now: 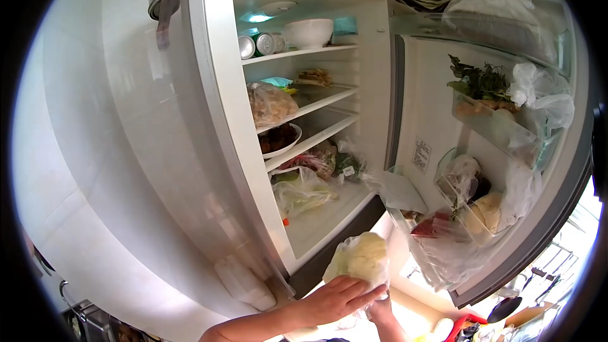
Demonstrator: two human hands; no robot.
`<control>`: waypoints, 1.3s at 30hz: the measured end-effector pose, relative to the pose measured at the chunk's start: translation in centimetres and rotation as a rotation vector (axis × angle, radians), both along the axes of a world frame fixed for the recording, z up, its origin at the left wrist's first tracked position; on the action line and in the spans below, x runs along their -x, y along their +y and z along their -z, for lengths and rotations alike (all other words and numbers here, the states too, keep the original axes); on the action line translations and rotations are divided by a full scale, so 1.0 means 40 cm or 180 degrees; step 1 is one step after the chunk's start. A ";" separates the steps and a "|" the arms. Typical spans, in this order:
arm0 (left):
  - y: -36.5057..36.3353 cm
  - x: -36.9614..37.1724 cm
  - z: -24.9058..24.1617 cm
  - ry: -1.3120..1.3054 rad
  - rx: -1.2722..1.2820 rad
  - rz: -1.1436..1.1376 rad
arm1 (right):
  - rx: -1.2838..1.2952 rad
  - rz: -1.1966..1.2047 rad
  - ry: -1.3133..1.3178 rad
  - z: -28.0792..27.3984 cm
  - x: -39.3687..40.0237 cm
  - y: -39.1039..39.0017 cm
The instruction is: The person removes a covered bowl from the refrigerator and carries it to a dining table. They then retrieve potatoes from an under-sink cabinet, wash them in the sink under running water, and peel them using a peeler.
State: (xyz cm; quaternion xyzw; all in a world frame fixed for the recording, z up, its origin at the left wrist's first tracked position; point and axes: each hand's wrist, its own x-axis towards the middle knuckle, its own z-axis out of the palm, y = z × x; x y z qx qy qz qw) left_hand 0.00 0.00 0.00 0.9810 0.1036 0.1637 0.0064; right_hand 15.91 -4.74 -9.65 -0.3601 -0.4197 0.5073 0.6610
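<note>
A clear plastic bag with a pale, cabbage-like vegetable [362, 258] inside is in front of the open fridge, below its lowest shelf. My left hand [339, 297] reaches in from the lower left, its fingers wrapped across the lower part of the bag. Below and to the right, my right hand [380, 309] is closed on the gathered bottom of the same bag, partly hidden behind my left fingers. The vegetable's exact kind is hard to tell through the plastic.
Inside the fridge are a white bowl [308, 33], cans [264, 44], a bagged food [272, 104], a dark-filled dish [278, 140] and bagged greens [304, 191]. The open door [415, 88] on the right carries loaded bins. Kitchen utensils [506, 307] lie at the lower right.
</note>
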 end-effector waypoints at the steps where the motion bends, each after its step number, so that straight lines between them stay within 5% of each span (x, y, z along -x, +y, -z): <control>1: 0.008 -0.008 -0.012 -0.0210 0.0124 0.0258 | -0.0216 0.0238 0.0009 -0.013 -0.014 -0.001; 6: 0.026 0.046 -0.070 -0.1100 0.0117 0.0354 | -0.0952 0.0491 0.0862 -0.031 -0.031 0.087; 14: 0.037 0.169 -0.044 -0.1454 0.0052 -0.1056 | -0.1162 0.0821 0.1107 -0.433 -0.029 0.368; 21: -0.021 0.256 -0.006 -0.1660 0.0036 -0.1540 | -0.1605 -0.0012 0.1561 -0.700 -0.011 0.726; 27: -0.030 0.268 0.000 -0.1809 0.0089 -0.1804 | -0.0281 0.0876 0.0407 -0.781 -0.039 0.900; 29: -0.038 0.268 0.004 -0.1775 0.0098 -0.1863 | 0.0912 0.2454 -0.1599 -0.806 -0.043 0.895; 33: -0.036 0.265 0.014 -0.1815 0.0152 -0.1909 | 0.0168 0.1872 -0.0493 -0.728 -0.113 1.003; 36: -0.027 0.264 0.015 -0.1819 0.0176 -0.1925 | -0.0508 0.2980 -0.0267 -0.666 -0.121 1.056; 39: -0.012 0.274 0.027 -0.1758 -0.0031 -0.1919 | 0.0080 0.2900 -0.1507 -0.690 -0.087 0.951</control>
